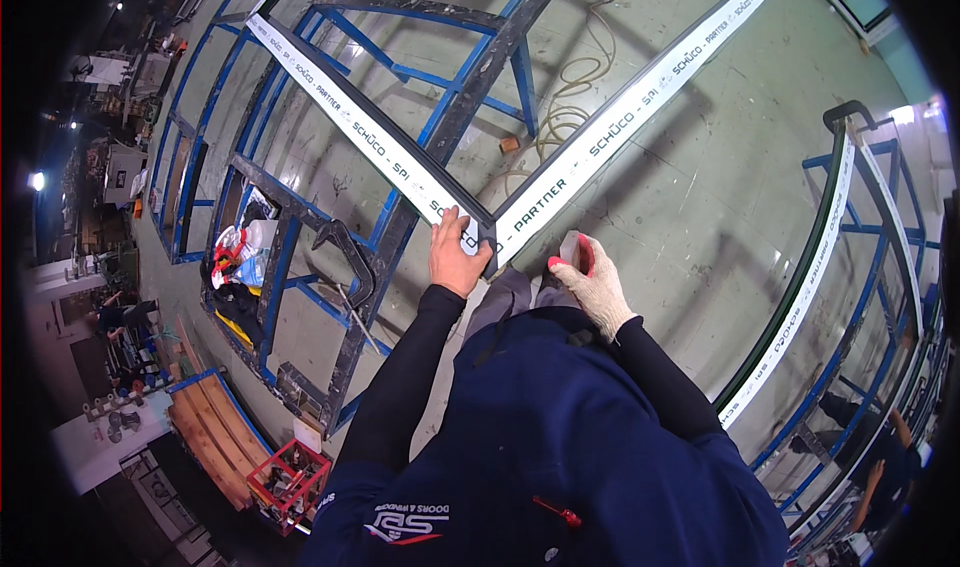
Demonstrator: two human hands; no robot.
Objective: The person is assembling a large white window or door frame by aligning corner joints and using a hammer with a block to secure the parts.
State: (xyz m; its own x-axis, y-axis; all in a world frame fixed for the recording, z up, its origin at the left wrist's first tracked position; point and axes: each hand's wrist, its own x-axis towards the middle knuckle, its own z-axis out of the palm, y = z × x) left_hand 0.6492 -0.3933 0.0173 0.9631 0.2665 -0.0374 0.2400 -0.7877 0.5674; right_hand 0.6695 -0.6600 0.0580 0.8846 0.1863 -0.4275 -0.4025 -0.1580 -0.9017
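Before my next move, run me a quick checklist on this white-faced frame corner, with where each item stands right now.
1. Left hand on the frame: ok, its fingers touch it beside the corner.
2. Right hand has hold of the grey block: ok, held between thumb and fingers.
3. Both hands gloved: not ok, the right wears a pale glove, the left is bare.
4. Support under the frame: ok, a blue-and-black stand passes beneath its left bar.
5. Corner joint tight: cannot tell, too small to judge and partly beside the fingers.
6. Floor free of loose hose: not ok, a pale hose lies coiled beyond the corner.
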